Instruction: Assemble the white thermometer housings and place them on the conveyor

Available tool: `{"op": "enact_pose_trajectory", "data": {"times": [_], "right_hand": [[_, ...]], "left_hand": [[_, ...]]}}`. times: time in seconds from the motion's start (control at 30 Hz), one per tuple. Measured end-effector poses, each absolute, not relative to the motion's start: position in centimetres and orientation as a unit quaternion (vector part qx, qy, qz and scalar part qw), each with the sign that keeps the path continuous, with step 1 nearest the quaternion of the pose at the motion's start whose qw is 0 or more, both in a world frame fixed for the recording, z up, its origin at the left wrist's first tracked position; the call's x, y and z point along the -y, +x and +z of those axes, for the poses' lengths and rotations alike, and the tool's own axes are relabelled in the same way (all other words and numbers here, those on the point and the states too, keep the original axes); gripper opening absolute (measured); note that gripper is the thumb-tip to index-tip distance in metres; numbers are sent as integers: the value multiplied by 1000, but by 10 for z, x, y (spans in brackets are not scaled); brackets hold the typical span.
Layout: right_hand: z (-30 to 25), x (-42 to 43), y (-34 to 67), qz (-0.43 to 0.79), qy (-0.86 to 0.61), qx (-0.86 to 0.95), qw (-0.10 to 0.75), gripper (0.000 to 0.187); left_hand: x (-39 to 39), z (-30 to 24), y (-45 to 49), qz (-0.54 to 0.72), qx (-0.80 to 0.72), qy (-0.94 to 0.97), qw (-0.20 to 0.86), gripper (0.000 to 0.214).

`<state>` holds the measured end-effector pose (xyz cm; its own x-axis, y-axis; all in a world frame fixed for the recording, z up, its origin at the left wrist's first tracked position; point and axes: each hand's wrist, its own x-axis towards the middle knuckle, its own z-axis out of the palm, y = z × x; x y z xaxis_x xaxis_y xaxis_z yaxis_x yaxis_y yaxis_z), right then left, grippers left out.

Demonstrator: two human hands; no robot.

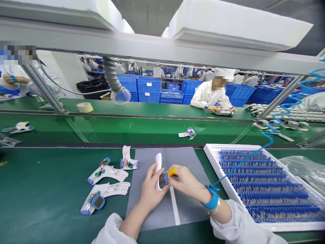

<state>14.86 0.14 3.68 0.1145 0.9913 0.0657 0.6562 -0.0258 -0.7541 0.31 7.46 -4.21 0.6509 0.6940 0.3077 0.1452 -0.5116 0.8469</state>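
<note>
Over the grey mat [188, 206], my left hand [151, 188] holds a white curved plastic housing [158, 162] upright between thumb and fingers. At the lower end of the housing sits a small blue plastic part [166, 177], with dark and reddish bits beside it. My right hand [184, 181], wearing a yellow finger cot and a blue wrist strap [212, 198], pinches the blue part at its right side. The fingertips partly hide where the two pieces meet. Left of the mat lie three similar white housings [114, 173] with wires, green boards and blue ends.
A white foam tray [213, 159] with rows of blue parts stands at right, beside a clear plastic bag [304, 169]. The blue coiled cord [246, 159] crosses the tray. Beyond runs a green conveyor [142, 130] carrying a housing [187, 133]. A co-worker [210, 93] sits opposite.
</note>
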Motion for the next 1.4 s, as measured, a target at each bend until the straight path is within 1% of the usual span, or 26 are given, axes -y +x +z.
{"op": "enact_pose_trajectory", "data": {"times": [0.07, 0.13, 0.2, 0.3, 0.33, 0.4, 0.47, 0.57, 0.7, 0.83, 0.93, 1.07, 1.23, 1.4], "right_hand": [[35, -3, 149, 217, -695, 617, 299, 13], [33, -5, 150, 229, -710, 593, 301, 11], [30, -7, 153, 321, -688, 552, 345, 9], [25, -7, 154, 516, -592, 431, 445, 6], [23, -6, 153, 559, -564, 382, 473, 7], [21, -4, 151, 605, -531, 303, 510, 14], [20, -3, 150, 617, -513, 283, 525, 22], [16, -2, 152, 613, -498, 322, 523, 29], [7, -2, 154, 603, -504, 355, 507, 27], [8, -3, 147, 620, -484, 376, 491, 25], [14, -2, 141, 626, -468, 390, 486, 25], [16, -2, 142, 626, -484, 387, 474, 29], [17, -5, 143, 637, -473, 381, 475, 28], [17, -3, 143, 633, -468, 383, 482, 32]], "left_hand": [[-74, -43, 4, 327, -264, 810, 410, 46], [-74, -42, 4, 331, -258, 798, 433, 46], [-74, -39, 5, 338, -232, 768, 492, 46], [-74, -36, 4, 339, -183, 710, 589, 46], [-74, -36, 4, 335, -174, 698, 608, 46], [-74, -37, 4, 330, -167, 699, 611, 46], [-74, -38, 3, 333, -164, 722, 584, 46], [-73, -40, 3, 342, -193, 748, 535, 52], [-70, -38, 4, 358, -265, 757, 478, 65], [-66, -35, 5, 342, -260, 787, 444, 58], [-63, -34, 5, 341, -243, 794, 440, 49], [-63, -34, 5, 341, -231, 781, 469, 43], [-66, -34, 5, 357, -224, 753, 506, 47], [-66, -33, 5, 355, -229, 772, 475, 48]]}}
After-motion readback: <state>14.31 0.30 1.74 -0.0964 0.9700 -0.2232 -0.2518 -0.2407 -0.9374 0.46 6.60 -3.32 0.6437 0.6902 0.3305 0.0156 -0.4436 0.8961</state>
